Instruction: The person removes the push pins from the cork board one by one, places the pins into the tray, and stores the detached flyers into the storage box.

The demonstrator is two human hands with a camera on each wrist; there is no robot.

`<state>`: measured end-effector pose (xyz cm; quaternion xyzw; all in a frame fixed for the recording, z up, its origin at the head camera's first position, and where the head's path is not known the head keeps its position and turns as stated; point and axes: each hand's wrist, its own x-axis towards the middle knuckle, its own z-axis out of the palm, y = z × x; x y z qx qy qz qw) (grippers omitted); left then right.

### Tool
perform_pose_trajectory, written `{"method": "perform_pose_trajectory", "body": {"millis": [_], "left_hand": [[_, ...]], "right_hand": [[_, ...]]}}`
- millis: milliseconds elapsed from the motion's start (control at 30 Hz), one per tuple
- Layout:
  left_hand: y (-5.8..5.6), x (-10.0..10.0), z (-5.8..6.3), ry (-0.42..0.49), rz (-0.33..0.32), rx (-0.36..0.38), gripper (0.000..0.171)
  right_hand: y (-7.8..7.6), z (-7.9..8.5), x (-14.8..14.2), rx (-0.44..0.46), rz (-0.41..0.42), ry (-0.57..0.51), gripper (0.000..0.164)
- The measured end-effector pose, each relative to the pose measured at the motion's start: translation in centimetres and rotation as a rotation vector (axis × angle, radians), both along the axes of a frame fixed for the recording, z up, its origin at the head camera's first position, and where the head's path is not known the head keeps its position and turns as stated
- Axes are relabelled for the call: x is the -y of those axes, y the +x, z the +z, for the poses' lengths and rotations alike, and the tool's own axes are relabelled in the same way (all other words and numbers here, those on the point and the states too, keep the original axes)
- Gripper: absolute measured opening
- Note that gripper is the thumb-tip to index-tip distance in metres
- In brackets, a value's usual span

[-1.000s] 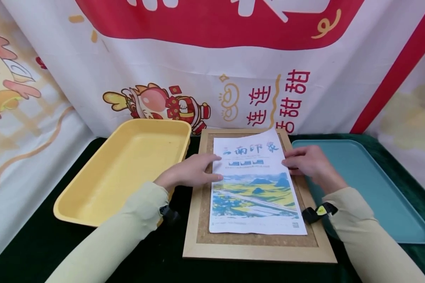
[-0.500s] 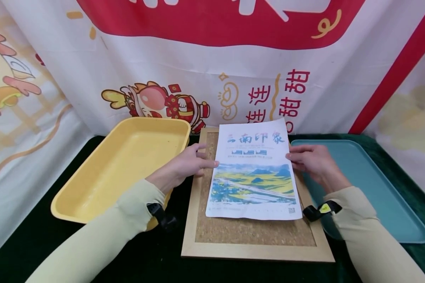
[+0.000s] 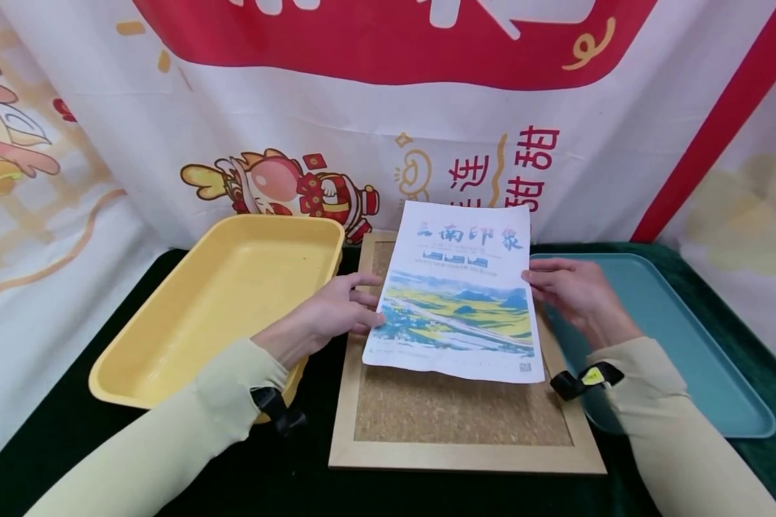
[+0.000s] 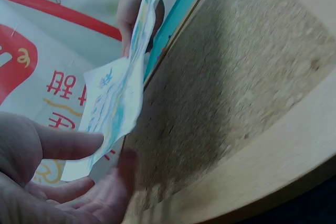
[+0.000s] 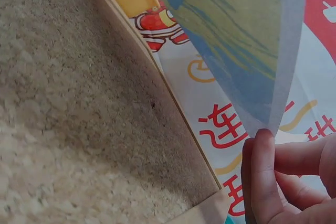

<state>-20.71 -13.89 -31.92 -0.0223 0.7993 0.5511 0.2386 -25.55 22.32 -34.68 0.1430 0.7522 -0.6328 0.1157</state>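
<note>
A printed sheet of paper (image 3: 455, 294) with a blue-yellow landscape is held up over the cork board (image 3: 459, 416) with its pale wood frame. My left hand (image 3: 330, 316) pinches its left edge, the thumb on the printed face and the fingers behind, as the left wrist view shows. On the other side, my right hand (image 3: 575, 294) pinches the sheet's right edge between thumb and fingertips (image 5: 262, 145). The sheet tilts, its far end higher and overlapping the backdrop in the head view. Bare cork (image 4: 210, 77) shows below it.
Left of the board stands a deep yellow tray (image 3: 233, 287), under my left forearm. A flat teal tray (image 3: 659, 323) lies to the right. Dark green cloth (image 3: 246, 481) covers the table, and a printed white-and-red backdrop (image 3: 336, 108) rises behind.
The sheet has risen off the cork and shifted away from the near edge, baring more cork. My left hand has moved slightly left and down with its edge; the right keeps its pinch.
</note>
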Motion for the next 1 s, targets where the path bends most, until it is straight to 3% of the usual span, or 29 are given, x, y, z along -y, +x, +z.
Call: {"method": "perform_pose_trajectory", "body": {"millis": [333, 600, 800, 1000], "left_hand": [[1.1, 0.8, 0.4, 0.026, 0.058, -0.090, 0.059], [1.0, 2.2, 1.4, 0.039, 0.089, -0.088, 0.060], [1.1, 3.9, 2.0, 0.025, 0.072, -0.106, 0.057], [1.5, 7.0, 2.5, 0.031, 0.044, -0.138, 0.061]], "right_hand": [[0.0, 0.4, 0.5, 0.015, -0.010, -0.057, 0.060], [0.3, 1.3, 1.8, -0.019, 0.025, -0.051, 0.058], [0.1, 2.8, 3.6, -0.061, 0.060, -0.026, 0.053], [0.0, 3.8, 6.4, -0.102, 0.060, -0.075, 0.046]]}}
